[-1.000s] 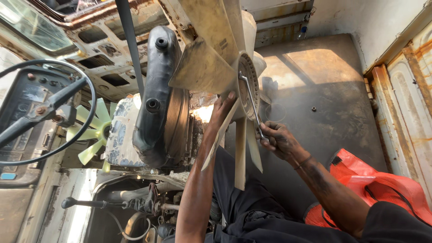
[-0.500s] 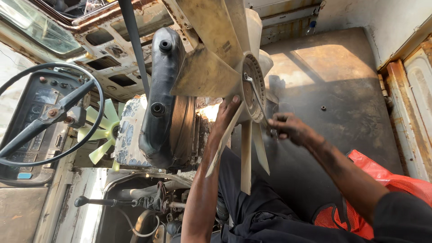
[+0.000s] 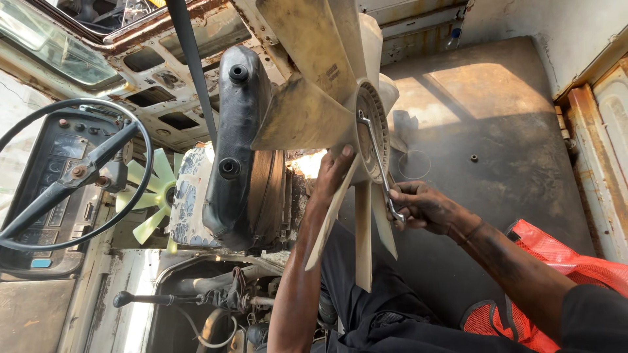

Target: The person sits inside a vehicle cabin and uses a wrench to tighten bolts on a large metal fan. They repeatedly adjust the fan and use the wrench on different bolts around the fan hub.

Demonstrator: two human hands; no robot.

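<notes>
A large cream radiator fan (image 3: 330,104) with broad blades stands upright in front of me, its round hub (image 3: 371,131) facing right. My left hand (image 3: 332,175) grips one lower blade from behind. My right hand (image 3: 422,208) is closed around the lower end of a metal spanner (image 3: 378,163), whose upper end sits on the hub's top edge. A black radiator tank (image 3: 237,144) with a ribbed core stands just left of the fan.
A steering wheel (image 3: 69,173) and dashboard lie at the left, with a small green fan (image 3: 152,196) behind it. A gear lever (image 3: 154,299) pokes out below. An orange mesh vest (image 3: 556,261) lies at the right on the dusty cab floor (image 3: 497,131).
My right hand has shifted the spanner slightly on the hub between frames. The view has drifted a little. My left hand stays on the blade.
</notes>
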